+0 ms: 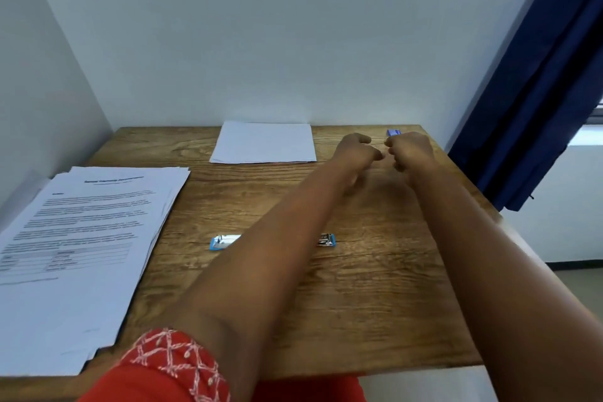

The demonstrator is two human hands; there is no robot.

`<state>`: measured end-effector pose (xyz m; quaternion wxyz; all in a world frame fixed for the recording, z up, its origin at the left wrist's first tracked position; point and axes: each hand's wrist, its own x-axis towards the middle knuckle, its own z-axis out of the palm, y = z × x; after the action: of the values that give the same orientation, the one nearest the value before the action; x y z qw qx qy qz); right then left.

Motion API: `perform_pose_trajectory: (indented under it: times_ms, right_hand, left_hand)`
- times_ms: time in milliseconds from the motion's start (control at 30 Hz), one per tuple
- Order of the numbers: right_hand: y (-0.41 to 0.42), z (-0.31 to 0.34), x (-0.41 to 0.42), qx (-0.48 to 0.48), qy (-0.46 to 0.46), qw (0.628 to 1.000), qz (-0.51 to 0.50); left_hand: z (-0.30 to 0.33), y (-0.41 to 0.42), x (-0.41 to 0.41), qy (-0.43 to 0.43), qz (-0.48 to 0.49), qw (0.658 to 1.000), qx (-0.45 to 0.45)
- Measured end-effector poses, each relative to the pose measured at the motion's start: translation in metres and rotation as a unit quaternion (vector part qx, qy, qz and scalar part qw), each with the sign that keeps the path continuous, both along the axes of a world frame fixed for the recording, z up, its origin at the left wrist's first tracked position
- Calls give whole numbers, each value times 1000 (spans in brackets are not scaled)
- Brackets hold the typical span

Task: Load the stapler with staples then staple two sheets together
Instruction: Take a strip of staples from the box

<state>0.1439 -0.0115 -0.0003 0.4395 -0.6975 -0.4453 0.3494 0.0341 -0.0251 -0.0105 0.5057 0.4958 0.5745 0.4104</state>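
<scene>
Two bare arms stretch out across the brown wood-grain table [375, 287] toward its far right corner. The left hand [357, 152] and right hand [411, 148] sit almost knuckle to knuckle there, both with fingers curled in loosely. Honestly can't tell if either one is pinching anything, it's too small and blurry at that spot. Just behind the right hand, a small blue-purple box [393, 132] peeks out near the back edge, touching or nearly touching the knuckles.

The blue and silver stapler [223, 242] lies flat in the middle of the table, well apart from the hands, and the left forearm crosses over its middle so only the two ends show. It looks opened up, shiny metal showing on the left end.

A plain white stack of blank sheets [264, 142] sits at the back against the wall, left of the hands. A bigger fanned pile of printed pages [81, 238] covers the near left side. Red embroidered sleeve [173, 359] at the bottom.
</scene>
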Motion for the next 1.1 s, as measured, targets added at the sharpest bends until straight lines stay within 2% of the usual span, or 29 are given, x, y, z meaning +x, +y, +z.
perform_pose_trajectory:
  times_ms: [67,267,467,667,867,1100]
  right_hand:
    - [13,-1,12,3,-71,997,-3]
    - [46,-7,33,-15,-187,982,-7]
    - [71,-19,44,-38,-174,984,-9]
    - [82,-21,43,-42,-217,975,19]
    - [76,-24,41,13,-164,986,1]
    - [45,-24,22,34,-71,997,1]
  left_hand:
    - [-6,10,13,5,3,1000,-2]
    - [-11,37,40,46,-24,999,-12]
    - [-11,63,53,98,-47,994,26]
    - [-15,77,58,79,-54,995,26]
    - [-12,71,53,30,-41,999,17]
    - [-1,40,28,42,-9,999,-3]
